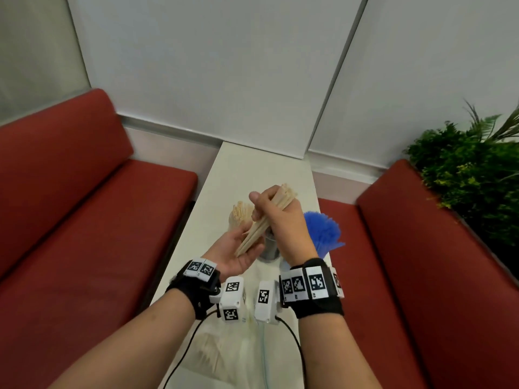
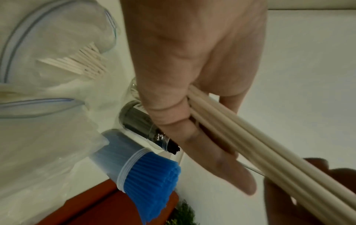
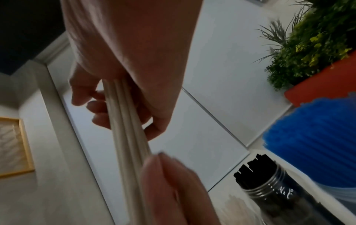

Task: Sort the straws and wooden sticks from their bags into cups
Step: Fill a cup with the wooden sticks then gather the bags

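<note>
My right hand (image 1: 269, 204) grips a bundle of pale wooden sticks (image 1: 286, 193) near its upper end, above the narrow white table (image 1: 252, 167). The bundle slants down to my left hand (image 1: 238, 258), which lies palm up with straight fingers; the lower ends rest on it. In the left wrist view the sticks (image 2: 250, 137) run along the left fingers (image 2: 202, 146). The right wrist view has the right fingers (image 3: 96, 106) curled round the sticks (image 3: 127, 129). Behind the hands stands a cup of wooden sticks (image 1: 238, 216).
A clear cup of black straws (image 1: 271, 249) stands under the hands, and a cup of blue straws (image 1: 323, 228) to its right. A clear zip bag with wooden sticks (image 1: 224, 355) lies at the near end. Red benches (image 1: 84, 220) flank the table; a plant (image 1: 463, 178) is right.
</note>
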`<control>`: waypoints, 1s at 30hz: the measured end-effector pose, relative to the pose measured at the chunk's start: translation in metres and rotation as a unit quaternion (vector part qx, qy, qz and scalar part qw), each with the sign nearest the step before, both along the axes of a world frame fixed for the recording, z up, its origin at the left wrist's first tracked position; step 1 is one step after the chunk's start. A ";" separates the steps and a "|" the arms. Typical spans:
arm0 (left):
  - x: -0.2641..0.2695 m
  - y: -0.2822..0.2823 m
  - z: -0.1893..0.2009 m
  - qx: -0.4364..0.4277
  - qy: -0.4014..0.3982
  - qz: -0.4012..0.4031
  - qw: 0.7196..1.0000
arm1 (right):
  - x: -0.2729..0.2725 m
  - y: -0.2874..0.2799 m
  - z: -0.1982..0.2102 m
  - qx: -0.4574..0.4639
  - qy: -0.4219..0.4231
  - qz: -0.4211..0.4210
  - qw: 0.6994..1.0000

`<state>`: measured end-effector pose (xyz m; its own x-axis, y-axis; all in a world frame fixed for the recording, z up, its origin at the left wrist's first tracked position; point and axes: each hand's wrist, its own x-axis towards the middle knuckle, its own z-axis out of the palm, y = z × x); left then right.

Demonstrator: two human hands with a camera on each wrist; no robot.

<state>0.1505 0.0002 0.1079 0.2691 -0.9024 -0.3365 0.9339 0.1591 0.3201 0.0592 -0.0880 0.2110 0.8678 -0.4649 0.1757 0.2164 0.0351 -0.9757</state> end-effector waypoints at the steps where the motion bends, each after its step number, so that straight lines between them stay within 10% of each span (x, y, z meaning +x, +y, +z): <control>1: 0.000 -0.001 -0.002 0.020 -0.003 0.012 1.000 | 0.000 -0.003 -0.003 0.002 0.002 -0.001 1.000; 16: -0.002 0.006 -0.079 0.235 0.119 -0.026 0.964 | 0.031 -0.007 -0.102 0.000 0.113 0.091 0.989; 23: 0.024 -0.007 -0.081 0.352 -0.086 0.114 0.925 | 0.099 -0.063 -0.025 -0.070 0.031 -0.023 0.997; 25: 0.035 -0.004 -0.086 0.434 -0.216 0.060 0.872 | 0.123 -0.080 -0.010 -0.079 -0.002 -0.061 0.995; 30: 0.045 0.001 -0.113 0.593 -0.506 -0.181 0.600 | 0.165 -0.094 -0.051 -0.091 0.050 -0.091 0.990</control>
<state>0.1957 0.0007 -0.0046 0.7357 -0.2509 -0.6291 0.0715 -0.8949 0.4405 0.2238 -0.1823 0.1600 0.7900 -0.5835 0.1884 0.1054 -0.1735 -0.9792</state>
